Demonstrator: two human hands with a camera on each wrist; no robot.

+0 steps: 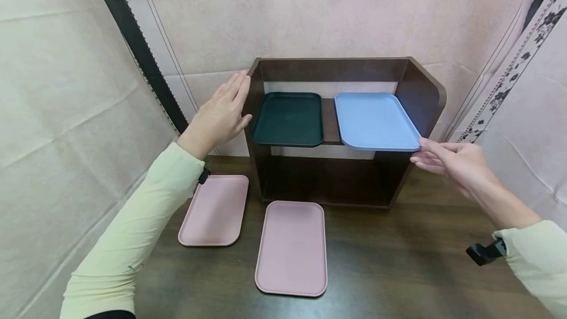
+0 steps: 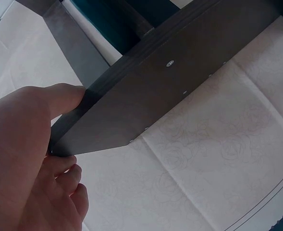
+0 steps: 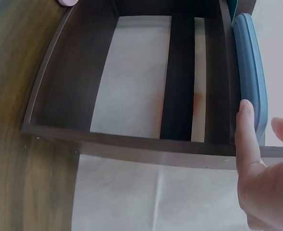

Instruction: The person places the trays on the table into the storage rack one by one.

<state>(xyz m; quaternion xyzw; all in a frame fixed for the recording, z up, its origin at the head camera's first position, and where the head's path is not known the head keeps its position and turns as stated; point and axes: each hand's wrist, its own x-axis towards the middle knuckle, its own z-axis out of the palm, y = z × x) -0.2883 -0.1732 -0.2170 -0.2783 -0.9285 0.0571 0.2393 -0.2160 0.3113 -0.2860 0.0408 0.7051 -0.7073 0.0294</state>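
Observation:
A dark brown two-level shelf stands at the back of the table. My left hand holds the front edge of its left side panel, thumb on one side and fingers on the other. On the upper level lie a dark green tray at the left and a light blue tray at the right, whose front sticks out past the shelf board. My right hand pinches the blue tray's front right corner, thumb above and fingers beneath; the right wrist view shows a fingertip against the tray's edge.
Two pink trays lie on the brown wooden table: one pink tray to the left of the shelf's front, the other pink tray before it. Pale patterned cloth hangs behind and at both sides.

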